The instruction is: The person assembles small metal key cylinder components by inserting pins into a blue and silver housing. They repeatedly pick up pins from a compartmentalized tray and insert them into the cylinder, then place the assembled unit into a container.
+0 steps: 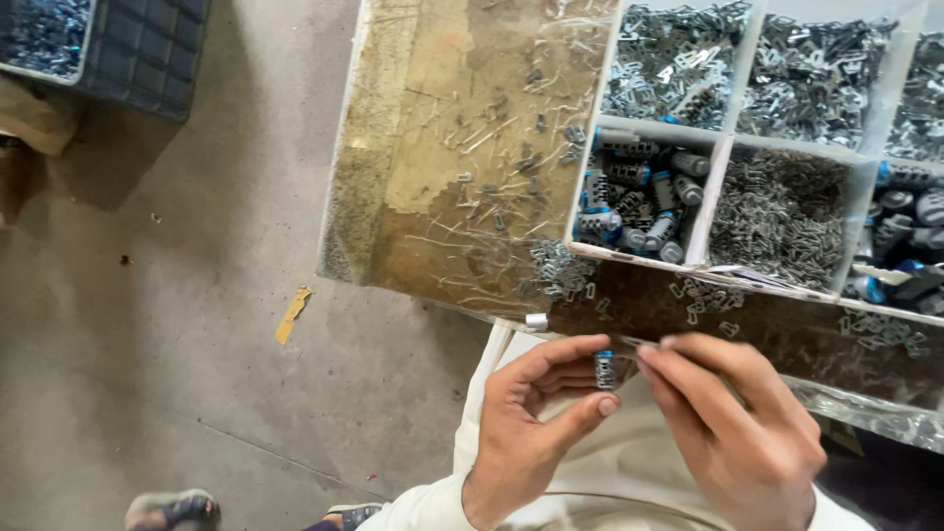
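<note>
My left hand [536, 423] pinches a small grey cylindrical part with a blue end [604, 370] between thumb and forefinger, just below the table's front edge. My right hand [733, 423] meets it from the right, its fingertips touching the top of the same part. Whether the right fingers hold a small metal clip is hidden. Straight above the hands, a compartment of the white divided tray [700, 211] holds several more grey-and-blue cylinders [637, 202].
Other tray compartments hold silver clips [678, 64], bent wire pieces [782, 216] and dark parts [900, 231]. Loose clips and wires [556, 270] litter the worn worktable [433, 147]. A dark crate [143, 49] of metal parts stands on the concrete floor at the far left.
</note>
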